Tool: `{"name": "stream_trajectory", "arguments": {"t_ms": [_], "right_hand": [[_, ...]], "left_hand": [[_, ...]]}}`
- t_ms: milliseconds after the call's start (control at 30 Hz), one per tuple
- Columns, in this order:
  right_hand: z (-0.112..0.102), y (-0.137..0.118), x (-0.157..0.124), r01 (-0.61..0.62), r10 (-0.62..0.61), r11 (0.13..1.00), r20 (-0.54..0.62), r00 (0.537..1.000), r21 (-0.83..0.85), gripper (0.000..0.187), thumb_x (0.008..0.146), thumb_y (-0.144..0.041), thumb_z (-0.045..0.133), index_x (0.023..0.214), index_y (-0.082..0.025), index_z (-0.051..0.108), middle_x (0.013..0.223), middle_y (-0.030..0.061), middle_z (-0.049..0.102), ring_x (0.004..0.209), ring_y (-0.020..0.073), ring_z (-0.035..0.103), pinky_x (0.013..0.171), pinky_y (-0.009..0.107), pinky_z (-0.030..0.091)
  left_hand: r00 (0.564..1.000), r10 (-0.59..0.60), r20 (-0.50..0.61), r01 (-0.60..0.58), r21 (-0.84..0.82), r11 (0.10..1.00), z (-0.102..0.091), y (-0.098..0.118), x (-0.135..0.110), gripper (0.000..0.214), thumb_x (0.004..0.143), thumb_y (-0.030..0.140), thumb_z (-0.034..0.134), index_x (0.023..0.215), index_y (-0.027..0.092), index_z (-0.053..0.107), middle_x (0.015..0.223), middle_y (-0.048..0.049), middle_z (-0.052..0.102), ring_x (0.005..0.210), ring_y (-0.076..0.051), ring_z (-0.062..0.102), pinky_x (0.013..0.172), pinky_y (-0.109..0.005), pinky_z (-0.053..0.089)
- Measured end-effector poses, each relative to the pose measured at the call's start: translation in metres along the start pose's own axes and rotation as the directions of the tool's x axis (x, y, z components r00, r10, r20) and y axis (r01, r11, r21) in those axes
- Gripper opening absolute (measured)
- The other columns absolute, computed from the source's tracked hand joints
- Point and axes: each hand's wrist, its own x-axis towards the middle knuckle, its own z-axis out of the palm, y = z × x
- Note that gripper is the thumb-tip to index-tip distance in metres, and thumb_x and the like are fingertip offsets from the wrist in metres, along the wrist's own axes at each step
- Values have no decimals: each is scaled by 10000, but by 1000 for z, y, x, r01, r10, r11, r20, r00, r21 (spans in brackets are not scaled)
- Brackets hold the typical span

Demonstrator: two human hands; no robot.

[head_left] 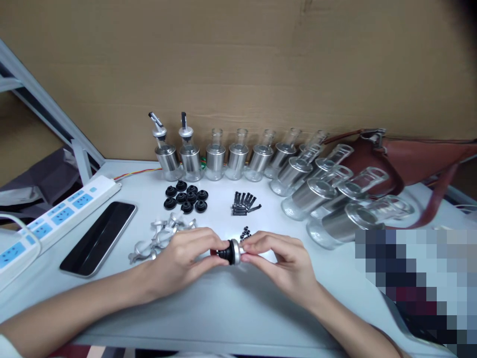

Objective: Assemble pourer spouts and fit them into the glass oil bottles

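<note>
My left hand [197, 251] pinches a black ribbed stopper [225, 253] between thumb and fingers. Against its wide end sits a silver pourer cap [237, 251], whose narrow spout end is held by the fingertips of my right hand [279, 256]. The two parts touch, lying sideways just above the table. Behind my left hand is a pile of silver pourer caps [173, 223]. Farther back lie several black stoppers [186, 196] and several small black flaps [244, 201]. A few tiny black rings [246, 232] show partly behind my right hand.
Two bottles with pourers [169, 161] stand at the back left. Several open glass bottles with steel sleeves [238, 159] curve toward the right. A phone [99, 238] and a white power strip [55, 219] lie left. A brown bag [421, 159] rests behind the right bottles.
</note>
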Motion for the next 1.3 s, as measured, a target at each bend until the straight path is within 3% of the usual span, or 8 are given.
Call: {"name": "stream_trajectory", "arguments": {"t_ms": [233,467,533,667,767,833,1033,1300], "right_hand": [[5,-6,-4,-94,93,993,18,996,74,38,804,-174,735,780,-198,719,740,48,758,652,174,714,603,257,576],[8,-3,-2,-170,166,971,40,985,166,33,821,-241,729,821,-209,740,750,43,760,666,165,716,625,248,574],[9,-1,-1,-163,160,982,31,987,100,73,852,-260,690,860,-215,747,836,64,747,757,177,709,687,277,572],[10,2,-2,-220,224,969,25,974,-108,187,883,-284,620,1011,-224,742,814,55,655,728,165,625,660,290,525],[11,1,-4,-372,342,924,242,908,91,386,917,-322,562,1286,-210,581,708,-3,640,596,126,604,590,250,507],[13,-1,-6,-441,358,873,341,869,208,463,922,-327,548,1361,-197,478,723,-5,668,627,133,651,633,259,528],[14,-2,-5,-486,429,841,253,867,238,383,868,-282,611,1226,-196,504,752,-3,668,633,137,661,686,286,536],[12,-4,-3,-447,404,888,285,869,104,275,860,-244,540,1124,-168,551,719,14,654,620,141,627,616,263,514]], "left_hand": [[994,102,46,-102,-2,995,-2,8,3,132,961,181,508,974,139,632,808,-99,712,710,-172,650,636,-263,539],[995,102,7,-102,-52,993,-3,7,5,88,949,216,549,971,146,598,797,-82,699,695,-156,638,635,-242,516],[996,85,7,-85,-17,996,-5,4,6,121,935,267,582,936,146,587,760,-62,683,667,-147,619,619,-237,492],[998,-48,35,43,116,992,-5,-5,7,244,922,393,578,868,156,552,737,-31,617,648,-148,577,593,-248,447],[991,-118,64,109,123,986,-2,-7,4,265,954,417,508,865,168,522,807,-40,586,699,-155,571,609,-252,451],[982,-151,111,142,87,986,0,-5,3,232,963,395,492,886,178,522,887,-52,582,747,-157,575,636,-252,467],[951,-232,203,264,-150,953,-1,2,8,149,950,223,476,1074,199,556,1082,-76,607,937,-172,609,750,-259,503],[863,-416,288,493,-299,817,-1,7,9,28,864,196,524,886,191,540,914,-19,579,829,-154,588,771,-293,470]]}}
